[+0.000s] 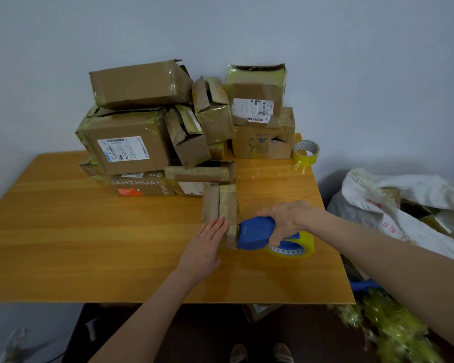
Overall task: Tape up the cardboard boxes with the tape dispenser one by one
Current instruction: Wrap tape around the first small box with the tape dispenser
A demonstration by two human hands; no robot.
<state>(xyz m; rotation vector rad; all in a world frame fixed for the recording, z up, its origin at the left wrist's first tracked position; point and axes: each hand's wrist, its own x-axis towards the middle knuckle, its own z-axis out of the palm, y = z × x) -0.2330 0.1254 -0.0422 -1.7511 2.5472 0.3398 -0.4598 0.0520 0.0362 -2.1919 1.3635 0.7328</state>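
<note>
A small flat cardboard box (219, 205) lies on the wooden table (89, 231) with its centre seam showing. My left hand (203, 248) rests flat on the box's near left corner, fingers together. My right hand (290, 221) grips a blue tape dispenser (256, 233) loaded with a yellow tape roll (296, 248). The dispenser's mouth touches the box's near right edge. A pile of several worn, taped cardboard boxes (131, 148) stands behind, against the wall.
A spare yellow tape roll (306, 151) sits at the table's far right edge. A white sack (393, 203) with cardboard stands on the floor to the right. Crumpled yellow tape scraps (393, 328) lie below it. A box (260, 311) sits under the table.
</note>
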